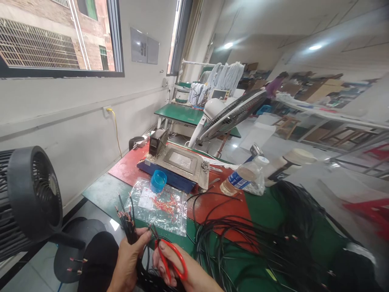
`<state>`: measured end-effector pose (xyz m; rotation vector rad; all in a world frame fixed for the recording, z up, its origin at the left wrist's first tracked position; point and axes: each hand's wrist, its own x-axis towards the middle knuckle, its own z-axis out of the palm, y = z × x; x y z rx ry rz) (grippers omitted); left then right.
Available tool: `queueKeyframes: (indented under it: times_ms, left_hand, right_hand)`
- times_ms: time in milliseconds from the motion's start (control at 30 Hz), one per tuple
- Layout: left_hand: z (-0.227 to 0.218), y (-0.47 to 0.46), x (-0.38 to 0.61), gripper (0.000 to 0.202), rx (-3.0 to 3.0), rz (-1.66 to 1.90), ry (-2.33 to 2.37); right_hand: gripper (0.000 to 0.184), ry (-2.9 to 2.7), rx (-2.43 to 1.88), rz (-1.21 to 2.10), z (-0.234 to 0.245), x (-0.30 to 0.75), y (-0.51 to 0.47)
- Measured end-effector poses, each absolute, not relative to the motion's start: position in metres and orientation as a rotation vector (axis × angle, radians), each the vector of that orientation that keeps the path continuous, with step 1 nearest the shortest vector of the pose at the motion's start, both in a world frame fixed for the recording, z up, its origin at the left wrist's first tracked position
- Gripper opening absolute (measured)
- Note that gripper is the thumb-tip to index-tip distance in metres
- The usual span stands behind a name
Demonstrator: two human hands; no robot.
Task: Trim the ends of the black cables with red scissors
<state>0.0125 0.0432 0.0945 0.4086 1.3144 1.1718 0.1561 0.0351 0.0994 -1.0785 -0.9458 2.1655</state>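
While the left hand (129, 256) clamps wires (130, 232), fingers curled round them, I see the right hand (172, 253) with fingers wrapped on scissors (165, 263), wires' 4 o'clock; bag (179, 221) at 2.

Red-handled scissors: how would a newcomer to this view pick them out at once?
From the green worktable, go to its near edge. There the left hand grips black cables; beside it, the right hand holds the scissors. Red looped handles set them apart from the black cables.
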Motion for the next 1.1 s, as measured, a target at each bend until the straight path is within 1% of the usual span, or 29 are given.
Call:
queueKeyframes:
  times_ms: [200, 367, 700, 933, 1100]
  left_hand:
    - [0.094, 0.045, 0.014, 0.027, 0.386, 1.176, 1.310]
    - [0.095, 0.045, 0.014, 0.026, 0.399, 1.170, 1.280]
    - [0.091, 0.043, 0.013, 0.023, 0.407, 1.153, 1.284]
    - [0.086, 0.046, 0.013, 0.028, 0.409, 1.164, 1.333]
    - [0.086, 0.045, 0.013, 0.025, 0.413, 1.158, 1.338]
  right_hand:
    - [0.065, -0.743, -1.062, 2.306, 0.090, 0.153, 0.033]
    - [0.063, -0.673, -1.060, 2.349, 0.086, 0.151, 0.033]
    - [0.061, -0.648, -1.048, 2.332, 0.087, 0.151, 0.030]
    - [0.061, -0.636, -1.064, 2.300, 0.087, 0.151, 0.029]
    - [0.059, -0.613, -1.079, 2.285, 0.087, 0.152, 0.027]
